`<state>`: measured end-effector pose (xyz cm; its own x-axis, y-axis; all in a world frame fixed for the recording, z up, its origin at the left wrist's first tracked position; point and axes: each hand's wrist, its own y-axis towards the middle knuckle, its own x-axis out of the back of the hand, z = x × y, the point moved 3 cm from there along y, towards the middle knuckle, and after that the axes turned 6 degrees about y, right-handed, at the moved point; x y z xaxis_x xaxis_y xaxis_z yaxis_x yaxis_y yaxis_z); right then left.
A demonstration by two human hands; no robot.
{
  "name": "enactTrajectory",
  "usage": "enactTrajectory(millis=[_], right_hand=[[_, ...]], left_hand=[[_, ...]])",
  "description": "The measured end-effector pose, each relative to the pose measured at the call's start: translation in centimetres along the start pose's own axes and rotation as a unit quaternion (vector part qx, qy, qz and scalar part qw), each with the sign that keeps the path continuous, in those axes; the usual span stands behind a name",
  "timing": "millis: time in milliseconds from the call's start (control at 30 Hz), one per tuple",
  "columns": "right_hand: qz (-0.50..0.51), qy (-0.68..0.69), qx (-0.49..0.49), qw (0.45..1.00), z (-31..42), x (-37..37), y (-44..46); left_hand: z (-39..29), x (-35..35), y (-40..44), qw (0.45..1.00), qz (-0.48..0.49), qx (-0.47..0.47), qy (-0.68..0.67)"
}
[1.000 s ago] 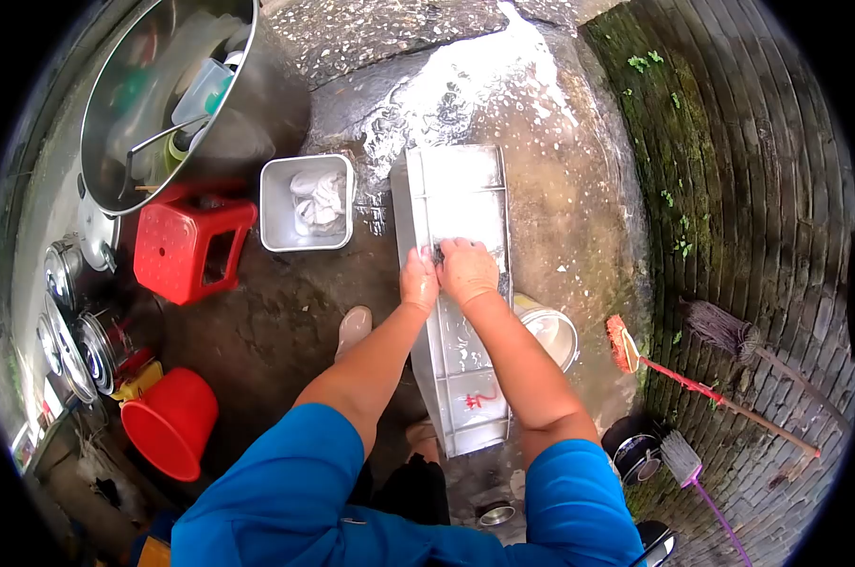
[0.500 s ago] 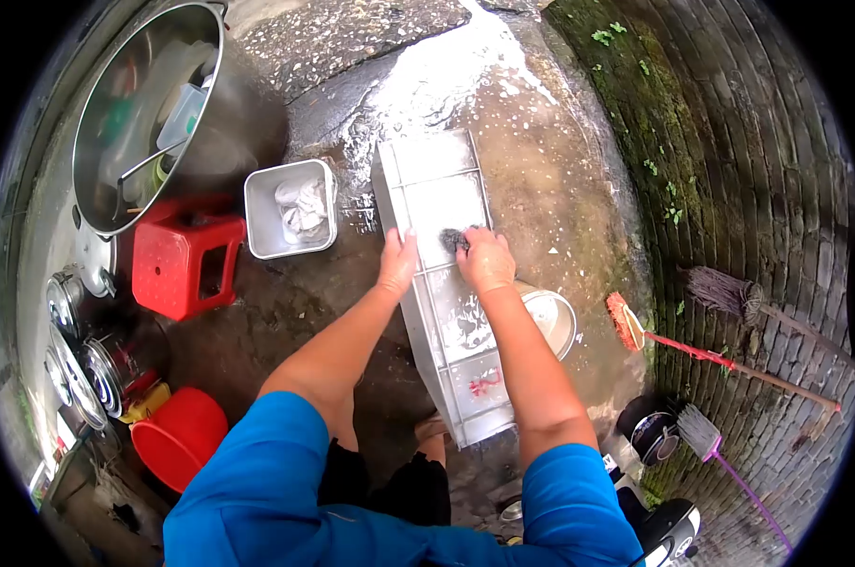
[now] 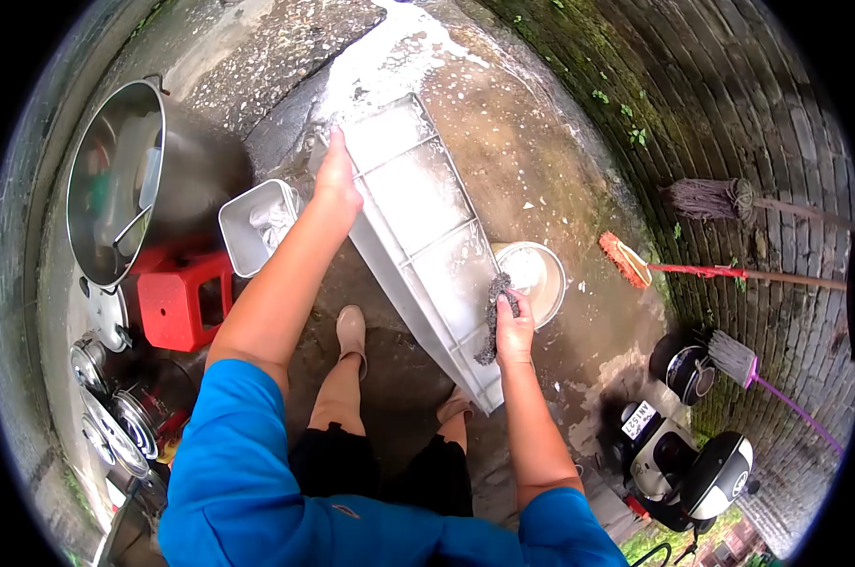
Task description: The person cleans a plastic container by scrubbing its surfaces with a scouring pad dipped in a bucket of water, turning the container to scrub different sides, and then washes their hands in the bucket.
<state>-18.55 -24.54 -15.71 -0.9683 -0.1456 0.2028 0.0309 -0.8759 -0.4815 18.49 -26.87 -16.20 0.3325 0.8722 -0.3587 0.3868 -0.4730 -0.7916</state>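
Note:
A long silver metal tray with ridges (image 3: 442, 250) lies slanted in front of me, its surface wet. My left hand (image 3: 337, 180) is at the tray's far left edge, fingers stretched out along the side wall. Near the lower right edge of the tray, my right hand (image 3: 513, 326) grips a dark grey wire scourer (image 3: 493, 321). Just beyond that hand, to the right, stands a round white bucket (image 3: 544, 274) with cloudy liquid in it.
At the left are a large steel pot (image 3: 182, 180), a square bin with white cloth (image 3: 241, 231), a red stool (image 3: 168, 307) and metal lids (image 3: 111, 430). An orange brush (image 3: 624, 260), mop (image 3: 711, 200), grey broom (image 3: 731, 357) and scooter (image 3: 683, 468) are at the right.
My left hand has moved up and left to the tray's far edge. My right hand has gone down and right with the scourer. The tray appears more slanted, and the view has turned.

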Motion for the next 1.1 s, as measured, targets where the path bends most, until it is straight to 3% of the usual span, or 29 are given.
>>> enactTrajectory(millis=[100, 167, 233, 300, 367, 500, 567, 667, 767, 833, 867, 900, 967, 1000, 1100], right_hand=[[0.000, 0.019, -0.068, 0.997, 0.2, 4.4, -1.5], [-0.019, 0.002, -0.008, 1.000, 1.8, 6.6, -3.0], [-0.030, 0.023, -0.025, 0.999, 0.7, 9.5, -3.3], [-0.041, 0.030, -0.026, 0.998, 1.3, 11.3, -3.9], [-0.047, 0.032, -0.008, 0.998, 2.3, 12.5, -4.2], [-0.052, 0.118, -0.027, 0.991, 3.3, 12.9, -3.5], [-0.047, 0.128, -0.031, 0.990, 5.9, 11.4, -4.0], [0.008, 0.141, -0.009, 0.990, 9.5, 7.9, -4.0], [0.023, 0.166, 0.034, 0.985, 12.3, 3.9, -4.1], [0.035, 0.168, 0.042, 0.984, 12.0, 0.8, -3.5], [-0.060, 0.059, 0.179, 0.980, 12.0, 0.1, -3.3], [-0.099, 0.026, 0.178, 0.979, 12.4, -0.1, -4.1], [-0.087, 0.205, 0.120, 0.968, 11.1, -1.1, -5.7], [-0.090, 0.232, 0.044, 0.968, 9.3, -2.2, -6.4], [-0.069, 0.113, 0.061, 0.989, 8.3, -3.0, -6.5]], left_hand=[[-2.5, -5.0, -7.7, 0.997, 0.016, -0.071, 0.004], [-4.2, -7.8, -11.9, 0.989, 0.023, -0.144, 0.025], [-4.9, -9.7, -15.0, 0.984, 0.032, -0.166, 0.056], [-5.4, -11.8, -18.9, 0.963, 0.026, -0.248, 0.098], [-4.5, -12.8, -21.7, 0.955, 0.045, -0.273, 0.103], [0.5, -9.6, -21.7, 0.893, 0.015, -0.368, 0.258], [3.9, -8.7, -22.0, 0.890, 0.041, -0.400, 0.216], [8.3, -8.7, -24.1, 0.918, 0.022, -0.347, 0.188], [12.1, -7.5, -22.7, 0.972, -0.024, -0.208, 0.109], [14.6, -6.7, -23.3, 0.984, -0.026, -0.119, 0.129], [16.2, -6.3, -22.7, 0.978, -0.011, -0.111, 0.176], [15.7, -7.1, -23.5, 0.968, -0.011, -0.117, 0.220], [13.9, -8.0, -22.7, 0.963, -0.016, -0.121, 0.242], [13.8, -7.6, -20.2, 0.966, 0.071, -0.136, 0.206], [14.2, -8.3, -20.5, 0.968, 0.070, -0.138, 0.199]])
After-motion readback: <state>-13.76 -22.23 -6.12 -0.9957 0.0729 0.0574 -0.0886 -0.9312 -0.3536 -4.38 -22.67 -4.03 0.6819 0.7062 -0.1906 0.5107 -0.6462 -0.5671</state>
